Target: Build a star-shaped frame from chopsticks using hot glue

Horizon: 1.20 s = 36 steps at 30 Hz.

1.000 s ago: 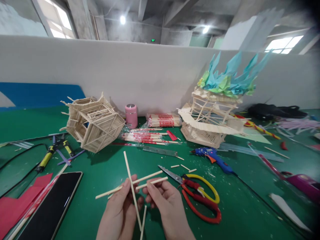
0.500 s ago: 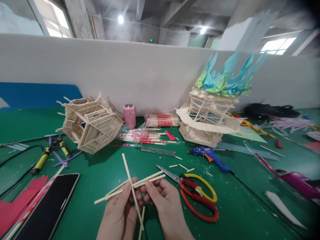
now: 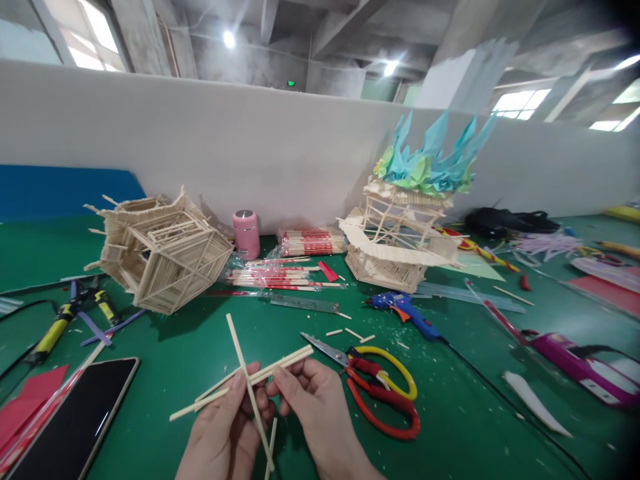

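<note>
Fingers of my left hand (image 3: 220, 419) pinch crossed pale wooden sticks (image 3: 235, 340), and the slim pale wooden stick (image 3: 300, 357) pinched in my right hand (image 3: 320, 408) has closed alongside one, seemingly aligned.

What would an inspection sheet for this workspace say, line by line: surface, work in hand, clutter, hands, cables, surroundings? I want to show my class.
Surface: green table, small scraps scattered on it.
Work in hand: thin pale sticks, some crossing.
Clutter: scissors beside the right hand; blue glue gun, phone, pink bottle; left stick structure and right stick structure farther back.
Hands: left hand pinches crossing sticks; right hand pinches a stick.
Cables: dark cable runs from the blue glue gun toward the lower right.
Surroundings: pale partition behind the table; lit lamps overhead.
</note>
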Each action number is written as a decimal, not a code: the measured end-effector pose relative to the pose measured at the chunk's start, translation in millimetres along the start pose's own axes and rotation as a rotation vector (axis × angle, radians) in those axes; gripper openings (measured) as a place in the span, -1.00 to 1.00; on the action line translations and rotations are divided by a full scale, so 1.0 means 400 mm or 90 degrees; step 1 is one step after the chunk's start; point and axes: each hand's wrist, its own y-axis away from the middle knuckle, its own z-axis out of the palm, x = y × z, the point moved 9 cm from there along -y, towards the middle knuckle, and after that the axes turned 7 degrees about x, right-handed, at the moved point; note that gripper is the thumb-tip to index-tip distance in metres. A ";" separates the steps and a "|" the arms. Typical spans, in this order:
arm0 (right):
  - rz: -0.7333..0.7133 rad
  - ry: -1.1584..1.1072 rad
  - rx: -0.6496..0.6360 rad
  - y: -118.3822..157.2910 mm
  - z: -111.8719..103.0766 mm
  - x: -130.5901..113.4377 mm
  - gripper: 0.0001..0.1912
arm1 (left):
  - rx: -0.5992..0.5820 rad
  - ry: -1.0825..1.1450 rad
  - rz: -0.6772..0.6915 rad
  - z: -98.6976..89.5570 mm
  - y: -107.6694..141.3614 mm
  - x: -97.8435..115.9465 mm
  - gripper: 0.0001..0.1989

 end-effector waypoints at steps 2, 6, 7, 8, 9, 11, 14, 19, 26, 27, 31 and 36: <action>0.008 0.005 -0.005 0.001 0.000 0.004 -0.66 | 0.007 -0.003 0.000 -0.001 -0.001 0.002 -0.76; 0.020 0.013 0.011 0.002 -0.010 0.013 -0.67 | 0.016 0.002 -0.016 -0.009 -0.008 -0.004 -0.75; 0.021 0.014 0.016 0.002 -0.012 0.015 -0.66 | 0.015 0.007 -0.018 -0.011 -0.010 -0.006 -0.76; 0.022 0.015 0.019 0.002 -0.013 0.016 -0.66 | 0.012 0.012 -0.016 -0.014 -0.013 -0.008 -0.77; 0.023 0.015 0.021 0.003 -0.014 0.018 -0.66 | 0.003 0.016 -0.014 -0.014 -0.015 -0.010 -0.79; 0.024 0.016 0.026 0.003 -0.015 0.019 -0.65 | -0.019 0.017 -0.009 -0.010 -0.016 -0.012 -0.81; 0.019 0.017 0.031 -0.001 -0.014 0.020 -0.64 | -0.033 0.017 -0.004 -0.004 -0.015 -0.011 -0.83; -0.005 0.024 0.029 -0.019 -0.010 0.022 -0.62 | -0.034 0.033 -0.008 0.000 -0.024 -0.011 -0.86; -0.001 0.039 0.029 -0.040 -0.016 0.051 -0.61 | -0.040 0.032 -0.029 -0.013 -0.062 -0.035 -0.94; 0.000 0.041 0.030 -0.041 -0.017 0.054 -0.61 | -0.041 0.037 -0.033 -0.014 -0.065 -0.038 -0.94; -0.008 0.043 0.029 -0.044 -0.019 0.061 -0.60 | -0.046 0.053 -0.038 -0.016 -0.071 -0.044 -0.93; -0.022 0.053 0.031 -0.049 -0.021 0.063 -0.59 | -0.012 0.060 -0.031 -0.026 -0.071 -0.042 -0.90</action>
